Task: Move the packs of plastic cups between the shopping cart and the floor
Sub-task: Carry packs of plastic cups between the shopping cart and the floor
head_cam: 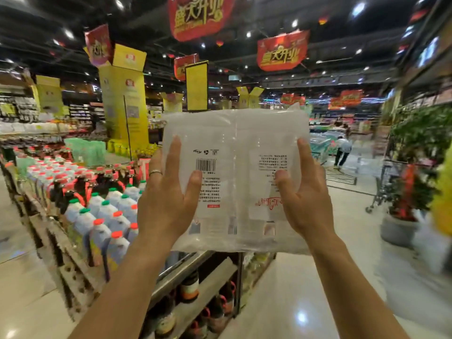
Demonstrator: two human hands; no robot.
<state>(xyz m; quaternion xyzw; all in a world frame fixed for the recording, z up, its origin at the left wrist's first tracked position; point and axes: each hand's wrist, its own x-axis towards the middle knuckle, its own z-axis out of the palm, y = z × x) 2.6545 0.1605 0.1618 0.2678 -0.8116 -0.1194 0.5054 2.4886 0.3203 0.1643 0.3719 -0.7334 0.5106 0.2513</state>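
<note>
A clear plastic pack of cups (236,167) with a barcode and printed text is held up at chest height in front of me. My left hand (168,192) grips its left edge, thumb across the front face, a ring on one finger. On the other side, my right hand (303,194) grips the right edge with its thumb on the front as well. The fingers behind the pack are hidden. The shopping cart of the task is out of sight.
A low shelf of bottles (97,211) with red and green caps runs along my left and beneath the pack. Glossy floor (305,289) opens to the right. A distant cart (342,177), a person (342,150) and potted plants (415,167) stand on the right.
</note>
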